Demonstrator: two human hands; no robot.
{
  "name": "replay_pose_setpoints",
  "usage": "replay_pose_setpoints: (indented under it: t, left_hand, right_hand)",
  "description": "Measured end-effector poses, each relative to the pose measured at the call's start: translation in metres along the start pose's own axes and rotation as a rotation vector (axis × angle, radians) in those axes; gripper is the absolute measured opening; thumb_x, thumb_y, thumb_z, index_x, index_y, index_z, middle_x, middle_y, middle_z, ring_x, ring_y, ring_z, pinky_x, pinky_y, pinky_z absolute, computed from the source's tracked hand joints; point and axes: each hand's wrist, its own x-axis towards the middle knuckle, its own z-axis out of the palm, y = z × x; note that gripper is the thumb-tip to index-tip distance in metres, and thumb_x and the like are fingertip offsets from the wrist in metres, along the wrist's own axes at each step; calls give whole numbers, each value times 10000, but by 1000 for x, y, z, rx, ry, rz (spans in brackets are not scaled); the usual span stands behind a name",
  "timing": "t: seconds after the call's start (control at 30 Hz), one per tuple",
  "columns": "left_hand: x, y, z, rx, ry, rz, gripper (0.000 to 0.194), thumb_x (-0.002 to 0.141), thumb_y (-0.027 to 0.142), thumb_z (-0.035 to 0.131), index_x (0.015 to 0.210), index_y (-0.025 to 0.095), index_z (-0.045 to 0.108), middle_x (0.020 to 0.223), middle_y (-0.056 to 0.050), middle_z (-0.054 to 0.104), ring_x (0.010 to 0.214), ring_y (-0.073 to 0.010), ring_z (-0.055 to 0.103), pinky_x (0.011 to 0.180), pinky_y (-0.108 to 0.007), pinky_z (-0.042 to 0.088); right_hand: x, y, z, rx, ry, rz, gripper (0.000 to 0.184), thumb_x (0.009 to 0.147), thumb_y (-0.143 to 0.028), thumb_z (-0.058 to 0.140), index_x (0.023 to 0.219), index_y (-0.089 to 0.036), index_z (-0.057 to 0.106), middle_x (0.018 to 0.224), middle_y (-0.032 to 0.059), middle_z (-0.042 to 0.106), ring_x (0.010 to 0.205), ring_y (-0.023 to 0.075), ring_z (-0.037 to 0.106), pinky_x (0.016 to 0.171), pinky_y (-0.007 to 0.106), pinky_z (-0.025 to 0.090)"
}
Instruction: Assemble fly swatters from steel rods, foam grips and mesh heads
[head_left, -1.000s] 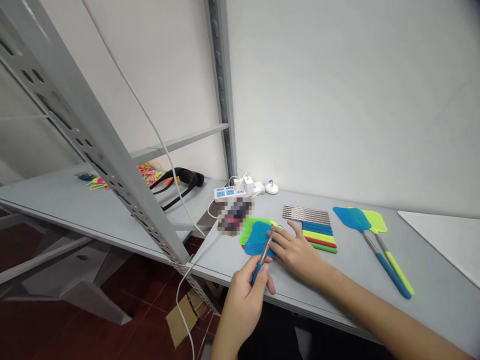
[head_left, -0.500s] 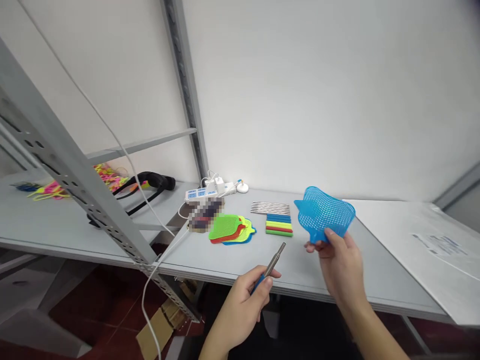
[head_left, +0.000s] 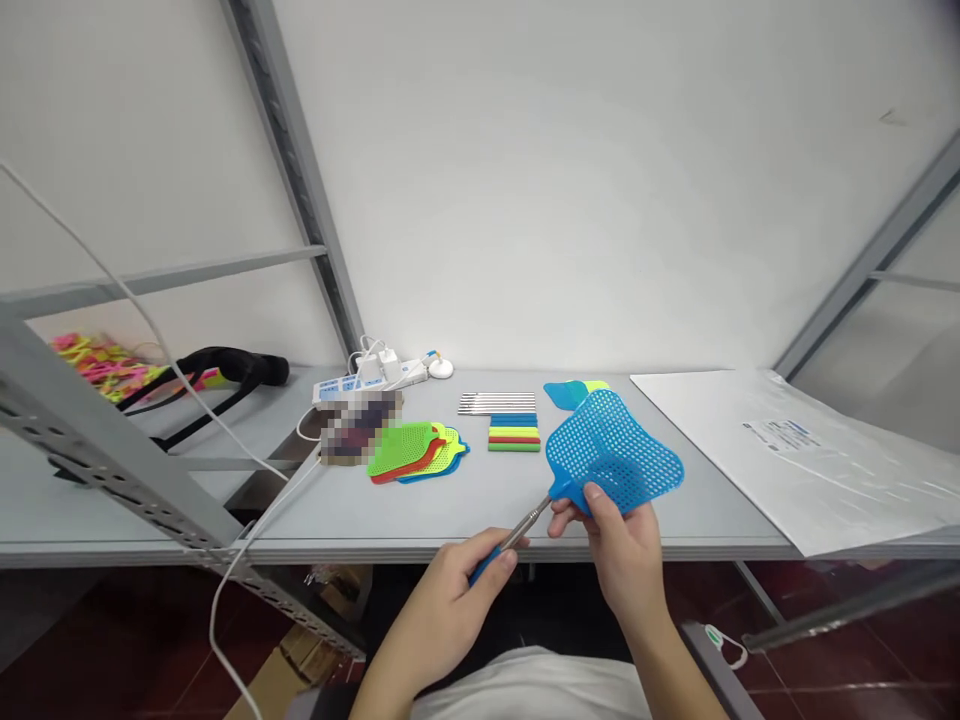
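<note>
My left hand point(head_left: 450, 595) is closed round the blue grip of a telescopic metal rod point(head_left: 531, 520), which points up to the right. In my right hand point(head_left: 626, 550), thumb in front, is a blue perforated fly swatter head point(head_left: 604, 440). The rod's tip meets the narrow neck of this head; how far it goes in cannot be made out. Left of them on the table lies a fanned stack of swatter heads point(head_left: 403, 449) in green, red, yellow and blue. Metal rods point(head_left: 497, 403) lie in a row behind coloured grips point(head_left: 514, 433).
Blue and yellow swatter heads point(head_left: 562, 395) lie behind the held one. A white wrapped panel point(head_left: 810, 450) covers the table's right side. A power strip point(head_left: 337, 388) and a blurred-out object point(head_left: 360, 430) are at left, beside a metal shelf post point(head_left: 150, 470) and a white cable point(head_left: 157, 330).
The swatter head has come down and left, its neck now against the rod's tip; before, they were apart. The view has turned to the right.
</note>
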Motion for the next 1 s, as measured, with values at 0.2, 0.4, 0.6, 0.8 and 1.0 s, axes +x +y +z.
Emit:
replay_pose_setpoints:
  t: [0.2, 0.4, 0.6, 0.8, 1.0]
  left_hand:
    - [2, -12, 10, 211, 118, 52, 360, 983, 422, 444, 1267, 297, 626, 978, 9, 718, 902, -173, 642, 850, -249, 467]
    - [1, -34, 18, 524, 294, 116, 374, 1008, 369, 370, 1319, 332, 574, 1026, -23, 693, 950, -196, 641, 806, -288, 483]
    - [6, -37, 16, 703, 392, 177, 347, 1002, 352, 405, 1276, 293, 610, 780, -18, 588, 772, -187, 597, 685, -291, 453]
    - [5, -37, 17, 725, 373, 235, 326, 999, 342, 417, 1236, 278, 633, 777, -21, 577, 758, -176, 589, 674, -274, 444]
    - [5, -38, 16, 730, 378, 224, 332, 999, 352, 418, 1234, 271, 639, 786, -23, 586, 761, -173, 587, 676, -274, 450]
  right_hand:
    - [1, 26, -12, 59, 62, 15, 170, 886, -337, 610, 855, -171, 638, 717, 27, 692, 560, 154, 641, 617, 335, 516]
    - [4, 38, -17, 173, 142, 81, 134, 851, -304, 618, 804, -178, 619, 652, 15, 674, 503, 140, 617, 539, 286, 493]
    - [-1, 41, -9, 214, 145, 106, 146, 871, -293, 599, 783, -178, 619, 648, 15, 675, 502, 138, 617, 536, 281, 502]
    - [-5, 43, -10, 229, 163, 76, 164, 891, -295, 584, 777, -182, 621, 648, 7, 661, 518, 139, 606, 547, 293, 507]
    - [-2, 40, -7, 248, 182, 57, 134, 888, -299, 596, 816, -188, 618, 673, 6, 658, 529, 141, 598, 546, 301, 500]
